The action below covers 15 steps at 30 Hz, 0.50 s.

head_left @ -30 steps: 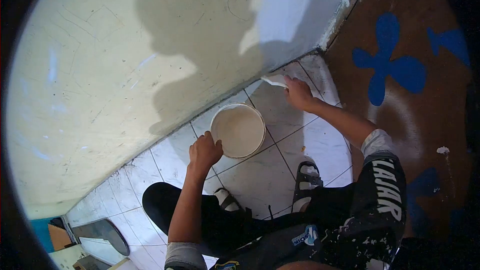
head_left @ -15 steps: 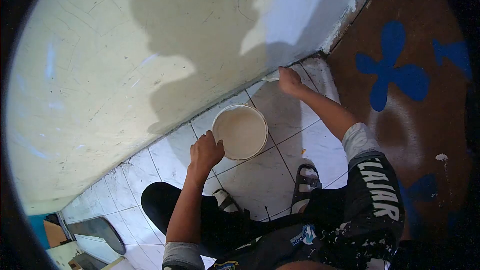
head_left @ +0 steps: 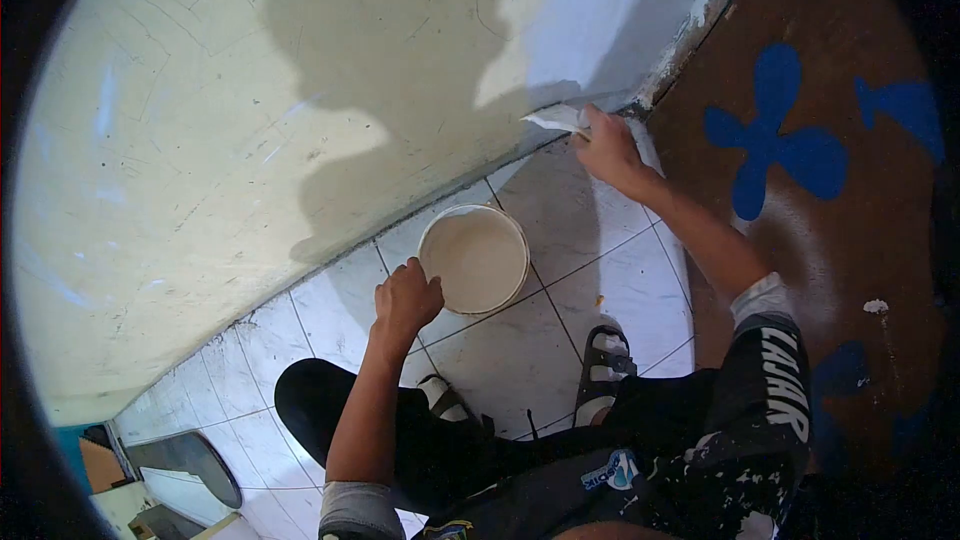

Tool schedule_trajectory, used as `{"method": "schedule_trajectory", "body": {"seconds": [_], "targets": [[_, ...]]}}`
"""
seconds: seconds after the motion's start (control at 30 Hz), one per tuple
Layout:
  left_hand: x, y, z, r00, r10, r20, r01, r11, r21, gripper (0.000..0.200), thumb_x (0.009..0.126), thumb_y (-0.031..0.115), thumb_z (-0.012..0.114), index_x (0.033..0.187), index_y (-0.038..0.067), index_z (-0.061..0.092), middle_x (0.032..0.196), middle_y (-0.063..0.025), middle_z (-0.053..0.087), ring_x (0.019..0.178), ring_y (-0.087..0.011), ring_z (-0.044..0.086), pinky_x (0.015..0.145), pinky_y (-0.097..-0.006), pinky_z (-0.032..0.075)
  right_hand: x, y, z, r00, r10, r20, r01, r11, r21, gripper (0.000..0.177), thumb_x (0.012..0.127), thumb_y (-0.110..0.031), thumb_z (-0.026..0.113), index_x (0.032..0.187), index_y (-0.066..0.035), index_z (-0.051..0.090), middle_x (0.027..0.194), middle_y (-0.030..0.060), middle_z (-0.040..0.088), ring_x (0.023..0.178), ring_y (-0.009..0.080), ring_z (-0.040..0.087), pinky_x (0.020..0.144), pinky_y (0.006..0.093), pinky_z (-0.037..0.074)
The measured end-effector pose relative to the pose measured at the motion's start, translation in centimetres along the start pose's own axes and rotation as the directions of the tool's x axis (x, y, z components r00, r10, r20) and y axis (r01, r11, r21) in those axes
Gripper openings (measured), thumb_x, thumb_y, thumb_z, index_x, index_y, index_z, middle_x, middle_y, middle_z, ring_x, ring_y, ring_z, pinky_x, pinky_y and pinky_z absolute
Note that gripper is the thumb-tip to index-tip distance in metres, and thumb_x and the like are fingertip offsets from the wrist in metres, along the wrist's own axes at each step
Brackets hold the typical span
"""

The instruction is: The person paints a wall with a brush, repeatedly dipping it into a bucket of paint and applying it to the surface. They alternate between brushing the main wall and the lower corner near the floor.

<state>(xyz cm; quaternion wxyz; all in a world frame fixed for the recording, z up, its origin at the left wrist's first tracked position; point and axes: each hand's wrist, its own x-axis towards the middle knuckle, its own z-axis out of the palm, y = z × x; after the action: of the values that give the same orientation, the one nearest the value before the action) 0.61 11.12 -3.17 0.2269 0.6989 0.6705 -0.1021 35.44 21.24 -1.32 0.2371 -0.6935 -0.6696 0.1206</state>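
Note:
My right hand (head_left: 612, 152) is closed around a paintbrush (head_left: 556, 119). Its white-coated bristles point left and lie against the bottom of the wall (head_left: 400, 130), just above the floor line. My left hand (head_left: 408, 297) grips the near left rim of a round bucket (head_left: 526, 265), fingers bent over the edge. Inside the bucket is pale, cream-white paint (head_left: 475, 262). The bucket stands upright on the floor between my feet and the wall.
White tiles (head_left: 560, 270) with dark joints cover the floor. To the right is a brown surface (head_left: 800, 270) with blue flower shapes, meeting the wall at a corner. My sandalled feet (head_left: 605, 365) are close to the bucket. A dark grey, rounded object (head_left: 195, 460) lies lower left.
My right hand has moved up and right, bringing the brush off the floor line onto the lower wall, where more of its bristles show. My left hand stays on the bucket.

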Motion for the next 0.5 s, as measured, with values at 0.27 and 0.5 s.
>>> {"method": "schedule_trajectory", "body": {"seconds": [0.27,0.5], "targets": [[-0.3,0.3,-0.1,1.000,0.000,-0.007,0.000,1.000,0.014,0.042,0.086,0.031,0.060,0.109,-0.004,0.056,0.102,-0.0249,0.066,0.096,-0.0392,0.065,0.085,-0.0496,0.049,-0.9,4.1,7.4,0.980,0.034,0.197,-0.013,0.994,-0.108,0.034,0.078,-0.014,0.065,0.106,0.001,0.056,0.093,0.0267,0.064,0.094,0.0433,0.062,0.083,0.0500,0.049],[-0.3,0.2,0.0,0.999,0.017,-0.048,-0.017,1.000,-0.007,0.036,0.087,0.031,0.061,0.098,-0.003,0.055,0.094,-0.0261,0.065,0.091,-0.0415,0.064,0.081,-0.0498,0.050,-1.2,4.5,11.0,0.958,0.153,0.242,-0.128,0.985,-0.113,0.045,0.080,-0.015,0.064,0.119,0.002,0.050,0.101,0.0261,0.063,0.099,0.0423,0.061,0.087,0.0496,0.050]]}}
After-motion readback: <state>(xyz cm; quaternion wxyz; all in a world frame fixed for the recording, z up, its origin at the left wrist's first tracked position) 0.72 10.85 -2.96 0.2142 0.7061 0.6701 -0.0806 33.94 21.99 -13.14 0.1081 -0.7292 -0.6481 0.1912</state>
